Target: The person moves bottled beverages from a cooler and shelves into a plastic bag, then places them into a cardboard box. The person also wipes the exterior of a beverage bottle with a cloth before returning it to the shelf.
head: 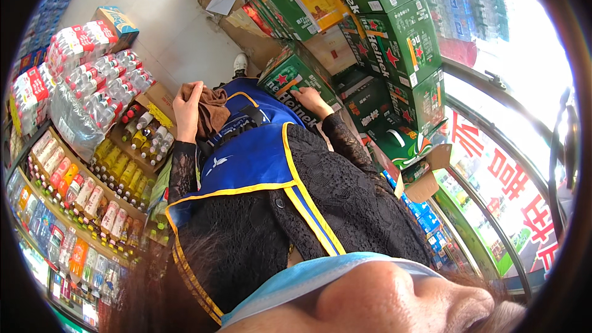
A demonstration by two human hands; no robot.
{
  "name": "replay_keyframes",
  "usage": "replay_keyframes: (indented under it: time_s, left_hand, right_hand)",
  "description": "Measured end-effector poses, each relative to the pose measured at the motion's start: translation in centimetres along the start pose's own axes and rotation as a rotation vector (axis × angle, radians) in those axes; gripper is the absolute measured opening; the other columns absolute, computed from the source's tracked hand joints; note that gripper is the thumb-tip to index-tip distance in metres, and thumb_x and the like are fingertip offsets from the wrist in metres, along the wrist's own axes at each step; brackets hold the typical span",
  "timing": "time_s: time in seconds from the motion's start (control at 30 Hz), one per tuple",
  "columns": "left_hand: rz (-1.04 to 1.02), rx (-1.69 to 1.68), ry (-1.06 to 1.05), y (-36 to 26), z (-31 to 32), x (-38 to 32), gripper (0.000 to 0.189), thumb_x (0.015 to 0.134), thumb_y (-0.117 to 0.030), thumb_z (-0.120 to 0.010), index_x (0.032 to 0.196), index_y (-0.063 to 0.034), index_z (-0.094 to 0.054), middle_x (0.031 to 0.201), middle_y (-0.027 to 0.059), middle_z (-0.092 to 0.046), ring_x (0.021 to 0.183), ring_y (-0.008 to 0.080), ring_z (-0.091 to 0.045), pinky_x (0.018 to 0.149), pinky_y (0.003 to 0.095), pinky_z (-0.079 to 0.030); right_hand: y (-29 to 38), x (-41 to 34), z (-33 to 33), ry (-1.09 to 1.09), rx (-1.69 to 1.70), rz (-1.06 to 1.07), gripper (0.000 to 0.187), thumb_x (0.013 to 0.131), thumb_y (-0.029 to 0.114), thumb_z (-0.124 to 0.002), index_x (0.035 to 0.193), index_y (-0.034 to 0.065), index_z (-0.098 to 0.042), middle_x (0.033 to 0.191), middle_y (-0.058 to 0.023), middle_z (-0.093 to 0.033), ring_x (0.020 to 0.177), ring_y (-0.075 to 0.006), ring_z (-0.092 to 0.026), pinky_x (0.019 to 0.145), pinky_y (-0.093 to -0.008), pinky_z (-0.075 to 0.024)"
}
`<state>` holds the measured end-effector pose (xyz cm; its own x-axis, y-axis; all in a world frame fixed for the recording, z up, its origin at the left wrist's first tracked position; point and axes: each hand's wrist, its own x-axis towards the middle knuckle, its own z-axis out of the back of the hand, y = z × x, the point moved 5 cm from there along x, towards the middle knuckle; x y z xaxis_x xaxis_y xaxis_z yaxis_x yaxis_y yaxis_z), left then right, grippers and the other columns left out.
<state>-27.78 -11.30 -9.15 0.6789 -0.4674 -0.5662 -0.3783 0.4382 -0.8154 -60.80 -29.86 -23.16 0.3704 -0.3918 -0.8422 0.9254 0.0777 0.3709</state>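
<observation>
My left hand [187,108] grips a bunched brown cloth [212,110] beside the front of my blue apron [245,155]. The fingers of my right hand [311,101] are bent against the side of a green Heineken beer carton [296,71], near its orange and green marking. Whether they pinch something there is too small to tell. That carton stands close against the lower apron, and part of it is hidden by my right hand and forearm. A white shoe [240,62] shows beyond the apron on the tiled floor.
Stacked green beer cartons [397,32] rise at the right, beside a glass shopfront with red lettering [511,173]. An opened cardboard box [423,185] lies below them. At the left are shrink-wrapped bottle packs [99,76] and shelves of drink bottles [88,189]. Flattened cardboard [252,44] lies on the floor ahead.
</observation>
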Motion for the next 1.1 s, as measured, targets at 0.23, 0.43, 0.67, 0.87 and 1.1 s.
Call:
replay_keyframes:
  time_s: [0.23,0.43,0.67,0.87,1.1]
  left_hand:
    - [-0.012,0.009,0.200,0.2,-1.7,0.6,0.018,0.094,-0.008,-0.058,0.108,0.0002,-0.065,0.101,0.0057,-0.068,0.097,0.0104,-0.060,0.089,0.0244,-0.045]
    - [0.089,0.134,0.543,3.6,-4.3,2.9,0.042,0.096,-0.009,-0.056,0.137,-0.0028,-0.050,0.118,0.0084,-0.064,0.111,0.0130,-0.056,0.099,0.0273,-0.042]
    - [0.142,0.520,0.779,10.6,-12.5,5.6,0.090,0.090,-0.060,-0.058,0.144,0.0071,-0.030,0.147,0.0248,-0.037,0.137,0.0317,-0.037,0.111,0.0359,-0.031]
    - [0.144,0.455,0.938,7.4,-16.2,5.2,0.064,0.089,-0.061,-0.060,0.077,0.0019,-0.056,0.073,0.0041,-0.051,0.073,0.0120,-0.046,0.066,0.0291,-0.042]
    - [-0.046,0.455,0.842,-0.9,-18.1,3.5,0.042,0.092,-0.040,-0.067,0.082,0.0012,-0.061,0.077,0.0000,-0.057,0.074,0.0089,-0.049,0.066,0.0268,-0.043]
  right_hand:
    - [0.8,-2.2,1.3,-0.121,-0.014,0.049,0.051,0.093,0.044,-0.056,0.090,-0.0064,-0.064,0.088,-0.0247,-0.066,0.088,-0.0361,-0.065,0.080,-0.0438,-0.0475]
    - [1.4,-8.8,5.3,-0.100,0.174,-0.013,0.048,0.092,0.043,-0.061,0.084,-0.0035,-0.066,0.073,-0.0200,-0.063,0.066,-0.0288,-0.062,0.065,-0.0412,-0.0483]
    - [5.9,-19.3,8.9,-0.112,0.406,0.000,0.047,0.096,0.039,-0.060,0.074,-0.0027,-0.060,0.057,-0.0002,-0.042,0.057,-0.0058,-0.040,0.050,-0.0299,-0.0351]
    - [5.3,-21.8,10.0,-0.244,0.590,0.083,0.046,0.096,0.033,-0.063,0.068,-0.0024,-0.057,0.057,0.0024,-0.039,0.057,-0.0039,-0.035,0.048,-0.0278,-0.0312]
    - [-1.3,-17.8,9.2,-0.294,0.920,-0.082,0.047,0.096,0.041,-0.062,0.068,0.0033,-0.066,0.058,0.0065,-0.048,0.057,-0.0030,-0.041,0.052,-0.0233,-0.0324]
